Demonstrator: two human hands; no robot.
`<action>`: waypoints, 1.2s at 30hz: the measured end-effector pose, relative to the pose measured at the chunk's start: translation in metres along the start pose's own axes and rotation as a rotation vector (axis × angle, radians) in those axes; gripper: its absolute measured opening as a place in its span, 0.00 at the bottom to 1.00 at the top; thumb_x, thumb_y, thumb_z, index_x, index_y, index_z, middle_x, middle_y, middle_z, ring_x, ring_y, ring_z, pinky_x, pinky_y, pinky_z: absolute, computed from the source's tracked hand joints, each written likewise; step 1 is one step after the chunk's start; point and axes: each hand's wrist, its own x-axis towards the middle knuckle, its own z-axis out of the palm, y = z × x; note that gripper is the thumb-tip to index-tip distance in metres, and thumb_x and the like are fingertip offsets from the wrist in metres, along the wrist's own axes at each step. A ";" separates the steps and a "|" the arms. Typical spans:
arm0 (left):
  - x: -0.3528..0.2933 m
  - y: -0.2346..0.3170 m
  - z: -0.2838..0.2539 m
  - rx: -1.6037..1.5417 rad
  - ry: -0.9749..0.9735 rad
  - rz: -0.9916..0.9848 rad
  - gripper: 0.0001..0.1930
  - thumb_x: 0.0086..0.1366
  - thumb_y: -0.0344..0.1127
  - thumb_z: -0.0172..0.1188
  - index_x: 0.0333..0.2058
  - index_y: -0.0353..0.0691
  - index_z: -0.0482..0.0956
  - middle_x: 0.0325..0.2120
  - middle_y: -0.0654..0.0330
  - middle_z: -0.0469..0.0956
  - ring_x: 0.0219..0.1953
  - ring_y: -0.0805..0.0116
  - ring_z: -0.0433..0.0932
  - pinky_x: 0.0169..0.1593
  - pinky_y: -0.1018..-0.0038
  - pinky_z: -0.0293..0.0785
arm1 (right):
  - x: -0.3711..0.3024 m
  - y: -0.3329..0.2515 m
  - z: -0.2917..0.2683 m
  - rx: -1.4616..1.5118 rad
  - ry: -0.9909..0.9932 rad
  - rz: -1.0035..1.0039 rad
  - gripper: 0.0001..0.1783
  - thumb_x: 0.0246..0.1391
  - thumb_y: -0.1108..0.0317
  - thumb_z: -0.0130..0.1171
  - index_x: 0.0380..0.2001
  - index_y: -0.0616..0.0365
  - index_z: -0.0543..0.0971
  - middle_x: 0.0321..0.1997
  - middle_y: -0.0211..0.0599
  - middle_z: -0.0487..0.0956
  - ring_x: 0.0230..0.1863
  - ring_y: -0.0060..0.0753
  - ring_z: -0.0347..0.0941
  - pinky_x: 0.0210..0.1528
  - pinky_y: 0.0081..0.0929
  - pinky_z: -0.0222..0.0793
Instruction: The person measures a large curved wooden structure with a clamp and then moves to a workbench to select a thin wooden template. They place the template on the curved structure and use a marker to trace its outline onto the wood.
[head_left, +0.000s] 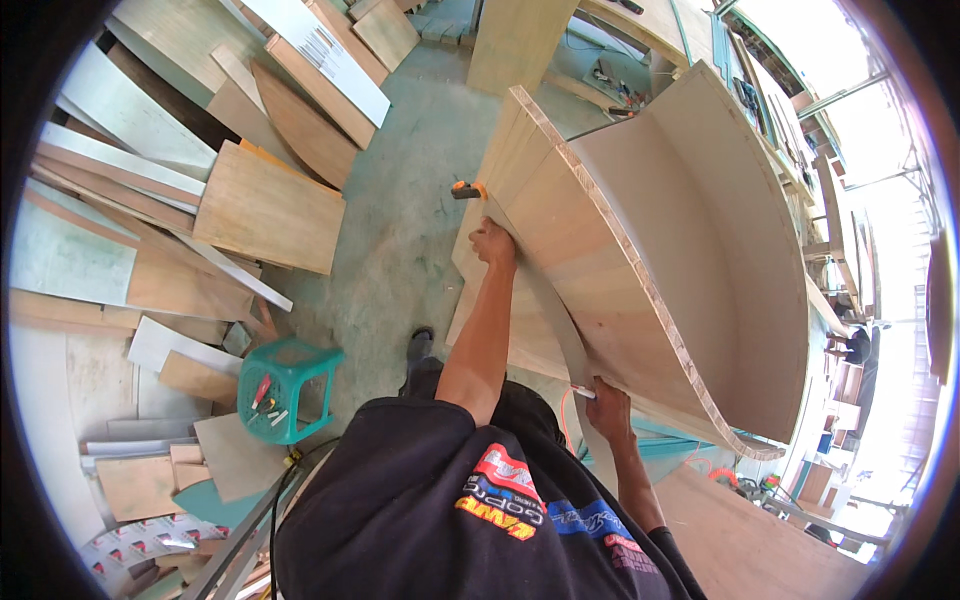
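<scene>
A large pale wooden panel [590,270] with a wavy, layered edge stands tilted in front of me. Along its near face bends a thin grey-brown strip [545,298], running from one hand toward the other. My left hand [491,243] is closed on the upper part of this strip, by the panel's left side. Just above it, an orange-and-black clamp [466,190] sits at the panel's edge. Lower right, my right hand [608,408] is closed around a slim white pen-like tool [582,391] with a reddish end, held against the strip. Its fingertips are partly hidden.
A green plastic stool [285,385] with small tools on top stands to my left. Stacked boards [270,205] fill the left side. Behind the panel rises a curved grey-beige shell [700,230]. A workbench [640,30] stands at the far side, and a flat brown board [750,540] lies lower right.
</scene>
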 end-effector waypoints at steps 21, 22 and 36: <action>-0.046 0.029 -0.038 0.009 -0.221 0.235 0.50 0.52 0.65 0.66 0.57 0.21 0.68 0.51 0.40 0.69 0.55 0.46 0.71 0.60 0.61 0.66 | 0.003 0.025 0.005 -0.144 -0.094 0.050 0.14 0.49 0.74 0.59 0.41 0.60 0.79 0.36 0.55 0.80 0.38 0.59 0.78 0.40 0.48 0.72; -0.048 0.031 -0.041 -0.005 -0.213 0.221 0.50 0.51 0.64 0.67 0.57 0.20 0.69 0.51 0.40 0.69 0.55 0.46 0.70 0.59 0.62 0.66 | 0.003 0.024 0.006 -0.117 -0.101 0.092 0.14 0.50 0.74 0.59 0.42 0.60 0.79 0.37 0.55 0.80 0.39 0.58 0.78 0.41 0.46 0.72; -0.060 0.042 -0.035 -0.099 -0.073 0.196 0.46 0.49 0.58 0.71 0.52 0.17 0.72 0.52 0.40 0.67 0.56 0.46 0.66 0.58 0.59 0.66 | 0.007 0.007 0.000 -0.039 -0.110 0.274 0.10 0.50 0.77 0.59 0.38 0.61 0.79 0.36 0.50 0.81 0.38 0.50 0.80 0.42 0.38 0.73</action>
